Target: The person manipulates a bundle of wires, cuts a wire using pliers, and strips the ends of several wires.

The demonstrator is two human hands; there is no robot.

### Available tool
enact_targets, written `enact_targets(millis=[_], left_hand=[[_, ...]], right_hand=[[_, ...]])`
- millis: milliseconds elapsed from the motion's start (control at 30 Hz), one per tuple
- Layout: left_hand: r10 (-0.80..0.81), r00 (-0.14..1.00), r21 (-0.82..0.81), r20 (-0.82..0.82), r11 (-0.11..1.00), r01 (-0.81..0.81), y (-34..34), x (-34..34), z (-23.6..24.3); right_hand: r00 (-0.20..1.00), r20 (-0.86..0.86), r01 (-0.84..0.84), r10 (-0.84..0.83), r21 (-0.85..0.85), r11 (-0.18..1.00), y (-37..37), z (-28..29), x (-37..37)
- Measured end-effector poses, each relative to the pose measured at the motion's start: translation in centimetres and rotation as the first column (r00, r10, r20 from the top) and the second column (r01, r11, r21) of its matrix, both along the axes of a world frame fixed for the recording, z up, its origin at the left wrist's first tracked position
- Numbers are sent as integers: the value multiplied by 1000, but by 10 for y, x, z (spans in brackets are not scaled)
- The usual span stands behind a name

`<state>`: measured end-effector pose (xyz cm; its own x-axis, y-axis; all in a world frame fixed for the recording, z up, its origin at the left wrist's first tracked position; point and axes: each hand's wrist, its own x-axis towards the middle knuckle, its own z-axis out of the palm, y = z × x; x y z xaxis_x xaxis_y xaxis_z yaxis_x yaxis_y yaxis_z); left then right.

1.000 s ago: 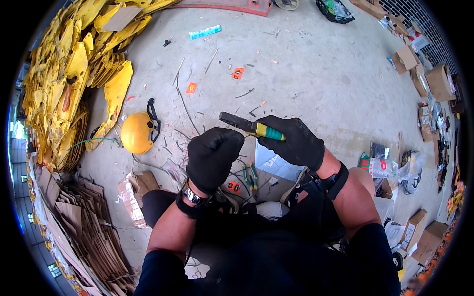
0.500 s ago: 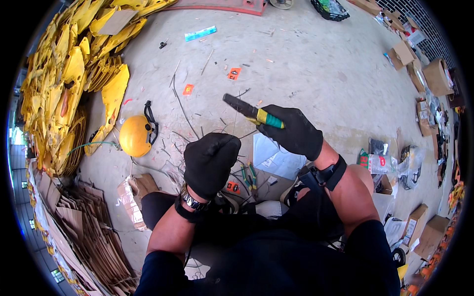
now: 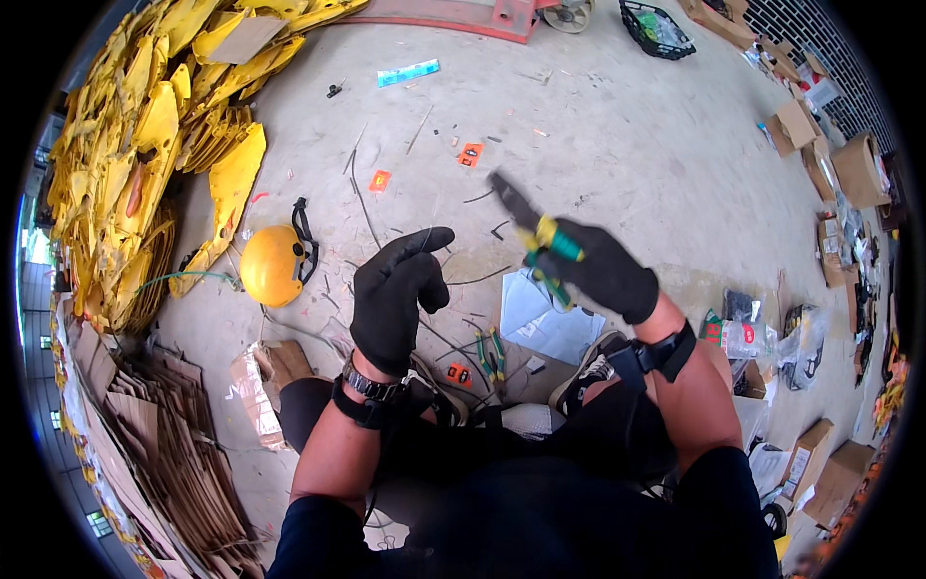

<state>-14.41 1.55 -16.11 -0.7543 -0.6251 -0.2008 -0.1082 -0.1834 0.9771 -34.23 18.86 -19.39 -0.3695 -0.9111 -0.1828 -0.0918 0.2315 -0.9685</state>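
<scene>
While the right hand [image 3: 603, 270] is gripping the yellow-and-green-handled pliers [image 3: 536, 241], it is lifting them higher and further from the left hand [image 3: 394, 294] than a second ago, dark jaws pointing away over the concrete floor [image 3: 627, 145]. That gloved left hand is now opening, fingers spread and holding nothing, suggesting a cut or pull is finishing.
</scene>
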Motion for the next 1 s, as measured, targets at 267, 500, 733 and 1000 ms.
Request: enact_targets(millis=[267,500,733,1000], left_hand=[[-3,1000,43,-20,999,4,-2,-1,3],[-68,997,-16,21,998,69,0,-2,3],[-94,993,10,66,996,94,2,-4,2],[-109,987,29,119,994,106,2,-4,6]], right_hand=[[968,-92,-230,235,65,971,-7,7,38],[949,-288,-145,126,-45,988,-4,3,38],[925,-362,-119,115,12,993,0,-2,39],[845,-531,-146,68,-106,984,2,-9,37]])
